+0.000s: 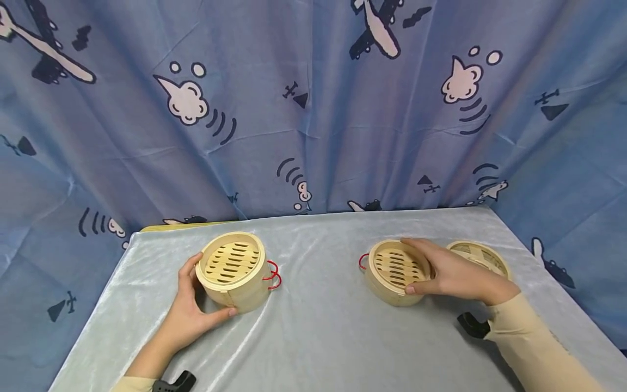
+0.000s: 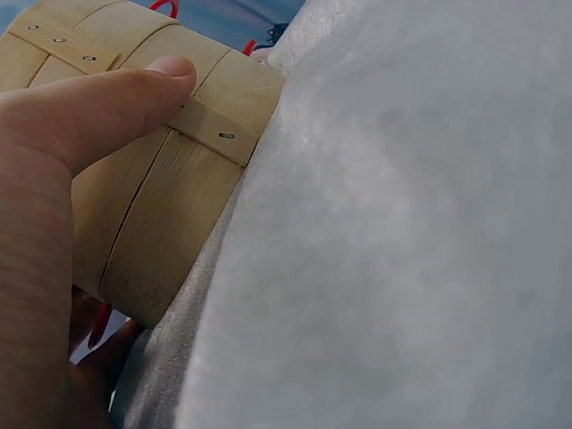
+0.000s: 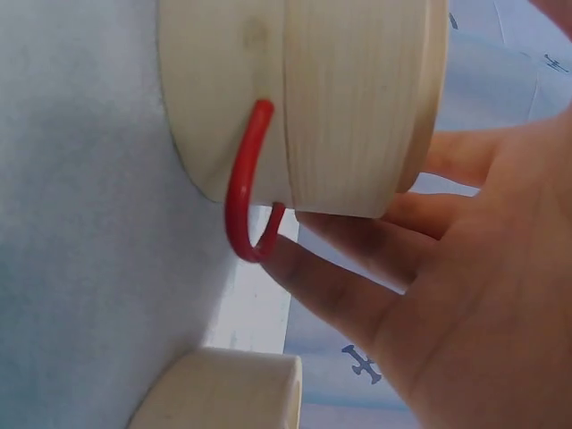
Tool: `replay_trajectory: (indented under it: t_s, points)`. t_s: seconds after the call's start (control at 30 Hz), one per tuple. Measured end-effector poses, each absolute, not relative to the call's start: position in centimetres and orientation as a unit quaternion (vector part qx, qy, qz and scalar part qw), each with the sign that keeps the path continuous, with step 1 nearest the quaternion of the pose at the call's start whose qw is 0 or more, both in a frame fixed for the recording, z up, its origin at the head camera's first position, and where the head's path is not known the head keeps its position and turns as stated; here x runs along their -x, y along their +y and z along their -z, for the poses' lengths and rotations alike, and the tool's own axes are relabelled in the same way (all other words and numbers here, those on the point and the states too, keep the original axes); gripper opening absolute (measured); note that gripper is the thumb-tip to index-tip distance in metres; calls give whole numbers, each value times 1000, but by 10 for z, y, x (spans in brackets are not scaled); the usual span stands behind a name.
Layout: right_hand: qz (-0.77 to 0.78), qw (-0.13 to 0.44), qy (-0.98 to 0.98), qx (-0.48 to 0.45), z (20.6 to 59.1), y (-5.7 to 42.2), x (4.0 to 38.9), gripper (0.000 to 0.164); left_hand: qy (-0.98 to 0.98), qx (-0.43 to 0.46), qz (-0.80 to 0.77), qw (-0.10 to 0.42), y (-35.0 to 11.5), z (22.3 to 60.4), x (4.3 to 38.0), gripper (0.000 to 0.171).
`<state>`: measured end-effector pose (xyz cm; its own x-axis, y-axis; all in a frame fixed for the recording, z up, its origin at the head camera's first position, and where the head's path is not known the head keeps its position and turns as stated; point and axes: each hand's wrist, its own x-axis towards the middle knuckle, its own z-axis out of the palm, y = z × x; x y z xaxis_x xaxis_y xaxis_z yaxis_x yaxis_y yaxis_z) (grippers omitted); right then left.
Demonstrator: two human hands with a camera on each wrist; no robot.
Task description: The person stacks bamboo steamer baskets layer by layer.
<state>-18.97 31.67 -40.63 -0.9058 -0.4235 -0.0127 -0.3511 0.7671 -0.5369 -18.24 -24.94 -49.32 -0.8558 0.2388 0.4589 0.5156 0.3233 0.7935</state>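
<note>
Staples (image 2: pixel 227 136) we see left-wrist only; left hand (image 1: pixel 188 309) grips stapled steamer (image 1: pixel 239 277), right hand (image 1: pixel 449 272) grips second steamer (image 1: pixel 392 275) right of it.

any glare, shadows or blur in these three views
Head view: pale sheen streaks on the cloth, a soft shadow beside the right sleeve; left wrist view: cloth blurred, grain clearer on the held steamer; right wrist view: washed-out pale patch below the red handle.
</note>
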Motion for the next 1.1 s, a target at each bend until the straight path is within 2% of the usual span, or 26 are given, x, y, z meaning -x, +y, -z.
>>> replay_trajectory:
  t_s: [1.1]
  points:
    - [248,26,943,220,415,312,192,108,-801,226,542,116,-251,495,183,141]
